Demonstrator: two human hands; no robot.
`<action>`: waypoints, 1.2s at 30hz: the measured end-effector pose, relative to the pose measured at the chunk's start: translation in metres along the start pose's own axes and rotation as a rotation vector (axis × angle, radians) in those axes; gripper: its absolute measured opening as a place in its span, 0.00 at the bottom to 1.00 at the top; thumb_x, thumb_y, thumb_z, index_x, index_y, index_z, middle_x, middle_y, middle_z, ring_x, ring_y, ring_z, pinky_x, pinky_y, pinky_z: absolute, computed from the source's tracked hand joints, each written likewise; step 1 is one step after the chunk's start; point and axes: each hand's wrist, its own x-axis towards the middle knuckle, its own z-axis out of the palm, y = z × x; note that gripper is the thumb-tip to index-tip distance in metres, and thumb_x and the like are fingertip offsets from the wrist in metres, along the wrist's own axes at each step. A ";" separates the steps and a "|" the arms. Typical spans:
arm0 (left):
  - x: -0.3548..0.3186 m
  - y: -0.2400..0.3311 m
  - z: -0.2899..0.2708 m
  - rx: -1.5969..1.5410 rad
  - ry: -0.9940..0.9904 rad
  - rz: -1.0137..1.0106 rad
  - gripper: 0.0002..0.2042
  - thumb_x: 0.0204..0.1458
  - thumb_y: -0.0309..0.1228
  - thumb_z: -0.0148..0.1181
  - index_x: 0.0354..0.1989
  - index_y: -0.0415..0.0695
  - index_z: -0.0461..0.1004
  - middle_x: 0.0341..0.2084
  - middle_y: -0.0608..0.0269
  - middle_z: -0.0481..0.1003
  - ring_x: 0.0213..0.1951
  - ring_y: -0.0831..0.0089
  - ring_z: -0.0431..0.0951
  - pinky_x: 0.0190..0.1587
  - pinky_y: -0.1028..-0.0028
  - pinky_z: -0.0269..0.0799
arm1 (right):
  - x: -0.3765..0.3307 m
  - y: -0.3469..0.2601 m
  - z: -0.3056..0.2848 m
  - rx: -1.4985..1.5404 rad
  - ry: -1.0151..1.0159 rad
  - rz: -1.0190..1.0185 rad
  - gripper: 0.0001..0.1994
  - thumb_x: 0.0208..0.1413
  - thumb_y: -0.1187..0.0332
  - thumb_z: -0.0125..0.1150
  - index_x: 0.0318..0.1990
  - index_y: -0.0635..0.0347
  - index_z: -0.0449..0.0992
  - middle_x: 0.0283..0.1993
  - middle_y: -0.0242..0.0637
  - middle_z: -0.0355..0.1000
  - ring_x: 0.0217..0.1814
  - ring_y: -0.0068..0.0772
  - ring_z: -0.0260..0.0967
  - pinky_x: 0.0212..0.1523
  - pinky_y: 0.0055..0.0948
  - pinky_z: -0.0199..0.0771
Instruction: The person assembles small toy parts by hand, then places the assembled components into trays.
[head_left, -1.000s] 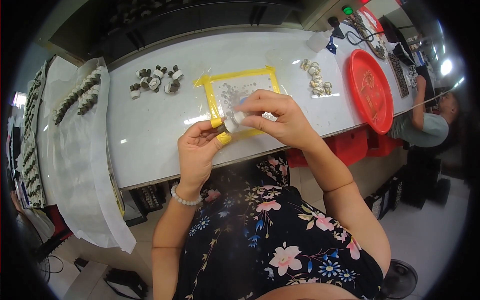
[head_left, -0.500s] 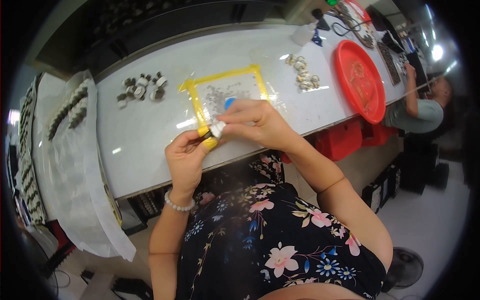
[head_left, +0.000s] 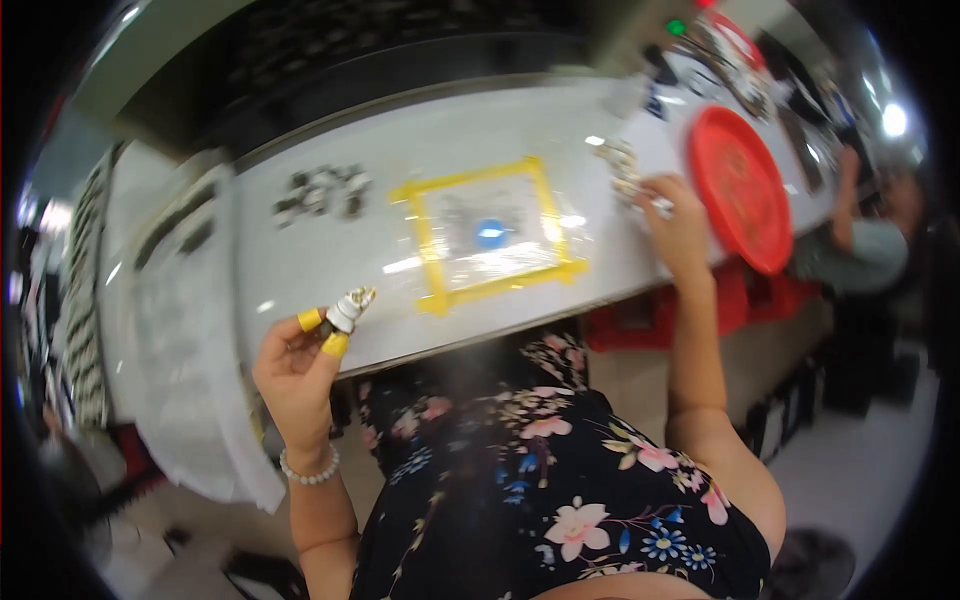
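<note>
My left hand [head_left: 298, 375] has yellow tape on its fingertips and pinches a small white figurine [head_left: 347, 312]. The piece has a dark base and gold at its tip, and is held above the table's front edge. To the right, my right hand [head_left: 675, 225] is at the near end of a cluster of small gold-and-white pieces [head_left: 622, 165], its fingers drawn together. A small whitish bit shows at those fingertips, too blurred to name. Between the hands lies a yellow-taped square [head_left: 432, 245] with grey specks and a round blue thing [head_left: 491, 234] inside.
Several dark-and-white pieces [head_left: 322, 192] are grouped at the table's left. A red round tray [head_left: 700, 180] stands at the right edge, with red stools [head_left: 640, 325] below. Sheeted rows of pieces [head_left: 185, 330] lie far left. A co-worker [head_left: 865, 255] sits at far right.
My hands have moved apart. The right went from the figurine to the gold-and-white cluster; the left moved leftward with the figurine, whose gold tip now shows. The blue thing is now uncovered.
</note>
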 end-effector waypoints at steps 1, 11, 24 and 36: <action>0.000 0.010 -0.018 0.122 0.084 0.011 0.13 0.48 0.13 0.56 0.43 0.31 0.68 0.38 0.55 0.74 0.41 0.71 0.75 0.47 0.75 0.71 | 0.000 0.005 0.000 0.011 -0.018 0.050 0.07 0.50 0.74 0.59 0.37 0.65 0.74 0.34 0.39 0.71 0.37 0.31 0.70 0.37 0.28 0.68; 0.088 0.045 -0.261 0.917 0.619 0.262 0.12 0.44 0.20 0.60 0.38 0.34 0.72 0.30 0.61 0.76 0.31 0.80 0.74 0.36 0.82 0.69 | -0.013 0.007 0.007 0.180 -0.111 0.183 0.07 0.52 0.77 0.56 0.39 0.64 0.73 0.31 0.35 0.70 0.32 0.25 0.66 0.32 0.23 0.64; 0.190 0.003 -0.286 0.943 0.716 0.261 0.12 0.42 0.24 0.62 0.37 0.38 0.72 0.29 0.59 0.77 0.31 0.72 0.77 0.38 0.75 0.72 | -0.019 0.001 0.012 0.153 -0.118 0.142 0.09 0.54 0.78 0.51 0.43 0.67 0.73 0.36 0.38 0.65 0.34 0.29 0.64 0.32 0.23 0.64; 0.195 -0.012 -0.292 1.072 0.719 0.244 0.13 0.43 0.23 0.60 0.38 0.39 0.68 0.30 0.52 0.77 0.35 0.59 0.78 0.39 0.68 0.72 | -0.016 -0.007 0.014 0.136 -0.125 0.142 0.08 0.54 0.77 0.52 0.41 0.68 0.72 0.34 0.37 0.64 0.30 0.28 0.60 0.30 0.24 0.60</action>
